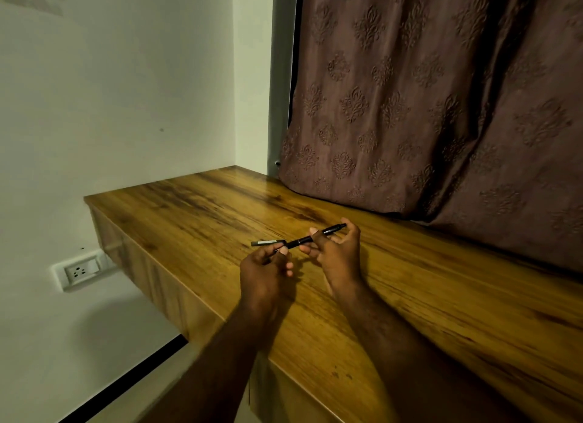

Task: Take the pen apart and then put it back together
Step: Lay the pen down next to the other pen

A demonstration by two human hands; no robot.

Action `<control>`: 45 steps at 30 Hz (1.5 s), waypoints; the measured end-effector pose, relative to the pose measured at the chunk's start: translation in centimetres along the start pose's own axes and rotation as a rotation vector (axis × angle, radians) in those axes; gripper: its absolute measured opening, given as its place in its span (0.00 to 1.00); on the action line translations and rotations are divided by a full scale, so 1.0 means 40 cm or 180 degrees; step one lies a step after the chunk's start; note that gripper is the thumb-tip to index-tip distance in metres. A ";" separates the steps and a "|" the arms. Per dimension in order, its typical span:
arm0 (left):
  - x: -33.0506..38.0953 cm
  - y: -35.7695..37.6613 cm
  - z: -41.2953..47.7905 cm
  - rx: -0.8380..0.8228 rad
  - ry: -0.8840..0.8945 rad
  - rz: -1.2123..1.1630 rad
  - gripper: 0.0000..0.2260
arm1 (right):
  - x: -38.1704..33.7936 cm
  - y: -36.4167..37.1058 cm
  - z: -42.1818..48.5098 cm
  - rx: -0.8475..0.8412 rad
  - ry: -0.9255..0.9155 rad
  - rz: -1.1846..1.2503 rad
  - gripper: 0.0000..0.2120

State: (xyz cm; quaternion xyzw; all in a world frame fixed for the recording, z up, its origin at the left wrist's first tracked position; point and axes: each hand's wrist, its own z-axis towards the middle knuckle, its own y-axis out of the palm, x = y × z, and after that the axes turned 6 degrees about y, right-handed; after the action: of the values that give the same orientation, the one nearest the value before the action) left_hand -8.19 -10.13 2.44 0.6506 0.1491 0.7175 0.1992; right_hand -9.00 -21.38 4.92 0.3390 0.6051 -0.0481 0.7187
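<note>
While gripped by both hands, pen [305, 239] tilted, rising rightward.

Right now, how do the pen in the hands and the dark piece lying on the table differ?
The pen is held above the table by the left hand and the right hand; the dark piece seems to lie flat on the wood. The pen is longer and slanted, its far end raised; the piece is shorter and nearly level. Both are slim and dark.
</note>
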 end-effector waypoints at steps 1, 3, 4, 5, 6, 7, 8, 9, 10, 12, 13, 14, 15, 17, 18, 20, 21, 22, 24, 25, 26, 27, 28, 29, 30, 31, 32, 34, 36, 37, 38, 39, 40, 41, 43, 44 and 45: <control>0.005 -0.008 0.003 -0.0109 -0.0028 -0.0009 0.05 | 0.006 0.002 0.002 -0.0054 0.0053 0.0026 0.31; 0.020 -0.028 0.016 -0.0283 -0.0058 0.0080 0.05 | 0.015 0.001 0.008 -0.0202 0.0150 0.0004 0.26; 0.030 -0.042 0.025 -0.0372 -0.0063 0.0163 0.05 | 0.018 -0.001 0.012 -0.0315 0.0205 -0.0040 0.23; 0.041 -0.060 0.036 -0.0456 -0.0069 0.0263 0.05 | 0.018 -0.005 0.016 -0.0440 0.0265 -0.0105 0.18; 0.051 -0.081 0.051 -0.0534 -0.0054 0.0445 0.04 | 0.017 -0.013 0.022 -0.0557 0.0320 -0.0205 0.13; 0.059 -0.106 0.071 -0.0603 0.0005 0.0727 0.04 | 0.017 -0.021 0.029 -0.0667 0.0360 -0.0364 0.08; 0.065 -0.131 0.093 -0.0670 0.0138 0.1119 0.04 | 0.018 -0.033 0.038 -0.0766 0.0369 -0.0601 0.04; 0.071 -0.154 0.114 -0.0728 0.0309 0.1523 0.03 | 0.021 -0.044 0.047 -0.0876 0.0337 -0.0897 0.02; 0.075 -0.173 0.133 -0.0767 0.0472 0.1893 0.03 | 0.026 -0.054 0.057 -0.0985 0.0259 -0.1216 0.02; 0.079 -0.198 0.160 -0.0849 0.0693 0.2437 0.04 | 0.034 -0.064 0.073 -0.1151 0.0036 -0.1828 0.03; 0.079 -0.207 0.169 -0.0903 0.0799 0.2674 0.04 | 0.038 -0.064 0.079 -0.1199 -0.0064 -0.2094 0.04; 0.078 -0.213 0.177 -0.0947 0.0910 0.2882 0.04 | 0.043 -0.062 0.086 -0.1237 -0.0136 -0.2309 0.05; 0.075 -0.219 0.184 -0.0970 0.1015 0.3023 0.04 | 0.047 -0.060 0.090 -0.1272 -0.0183 -0.2482 0.06; 0.068 -0.227 0.198 -0.0943 0.1217 0.3193 0.03 | 0.056 -0.058 0.098 -0.1309 -0.0267 -0.2776 0.07; 0.064 -0.229 0.206 -0.0933 0.1324 0.3274 0.04 | 0.060 -0.057 0.105 -0.1281 -0.0320 -0.2900 0.07; 0.057 -0.226 0.218 -0.0970 0.1443 0.3438 0.05 | 0.066 -0.053 0.119 -0.1154 -0.0463 -0.3140 0.06; 0.056 -0.222 0.220 -0.1008 0.1485 0.3524 0.05 | 0.067 -0.050 0.127 -0.1090 -0.0546 -0.3230 0.06; 0.054 -0.219 0.223 -0.1043 0.1548 0.3636 0.04 | 0.070 -0.045 0.135 -0.1043 -0.0609 -0.3293 0.06; 0.046 -0.218 0.229 -0.1018 0.1746 0.3887 0.05 | 0.074 -0.035 0.149 -0.1020 -0.0666 -0.3412 0.06; 0.043 -0.218 0.230 -0.0954 0.1821 0.3985 0.05 | 0.075 -0.030 0.154 -0.1030 -0.0683 -0.3487 0.06; 0.041 -0.219 0.231 -0.0863 0.1828 0.4020 0.06 | 0.076 -0.025 0.159 -0.1043 -0.0702 -0.3559 0.06; 0.038 -0.219 0.232 -0.0772 0.1760 0.3997 0.06 | 0.078 -0.022 0.165 -0.1051 -0.0717 -0.3615 0.06; 0.037 -0.219 0.235 -0.0697 0.1647 0.3941 0.06 | 0.080 -0.021 0.171 -0.1047 -0.0733 -0.3639 0.06; 0.036 -0.219 0.238 -0.0648 0.1546 0.3881 0.05 | 0.081 -0.019 0.176 -0.1040 -0.0750 -0.3637 0.06; 0.036 -0.219 0.240 -0.0612 0.1474 0.3811 0.05 | 0.082 -0.019 0.180 -0.1037 -0.0768 -0.3627 0.06; 0.036 -0.218 0.240 -0.0586 0.1428 0.3723 0.04 | 0.082 -0.019 0.182 -0.1036 -0.0795 -0.3627 0.06; 0.036 -0.217 0.240 -0.0567 0.1379 0.3631 0.03 | 0.084 -0.020 0.185 -0.1033 -0.0821 -0.3646 0.06; 0.037 -0.216 0.242 -0.0549 0.1283 0.3532 0.04 | 0.085 -0.022 0.189 -0.1013 -0.0850 -0.3714 0.05; 0.036 -0.215 0.240 -0.0531 0.1250 0.3532 0.04 | 0.086 -0.021 0.188 -0.0989 -0.0856 -0.3767 0.05; 0.035 -0.213 0.237 -0.0509 0.1270 0.3551 0.03 | 0.085 -0.020 0.184 -0.0984 -0.0864 -0.3792 0.05; 0.035 -0.209 0.236 -0.0476 0.1280 0.3563 0.03 | 0.082 -0.019 0.182 -0.0977 -0.0874 -0.3818 0.05; 0.034 -0.206 0.235 -0.0445 0.1253 0.3549 0.03 | 0.081 -0.018 0.180 -0.0973 -0.0877 -0.3842 0.05; 0.033 -0.204 0.234 -0.0415 0.1199 0.3535 0.04 | 0.081 -0.019 0.179 -0.0973 -0.0872 -0.3856 0.05; 0.033 -0.203 0.235 -0.0402 0.1151 0.3564 0.04 | 0.082 -0.019 0.179 -0.0972 -0.0869 -0.3863 0.06; 0.034 -0.204 0.240 -0.0430 0.1122 0.3761 0.04 | 0.082 -0.018 0.180 -0.0965 -0.0853 -0.3869 0.06; 0.034 -0.204 0.243 -0.0403 0.1149 0.3829 0.04 | 0.082 -0.018 0.182 -0.0961 -0.0855 -0.3872 0.06; 0.034 -0.204 0.245 -0.0354 0.1187 0.3858 0.04 | 0.083 -0.018 0.184 -0.0965 -0.0860 -0.3884 0.06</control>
State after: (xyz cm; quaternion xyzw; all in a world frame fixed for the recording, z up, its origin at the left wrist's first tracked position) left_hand 2.18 -2.76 0.83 0.4722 -0.2509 0.8108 -0.2380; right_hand -2.31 -24.81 1.89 -0.1806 0.5934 -0.4046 0.6720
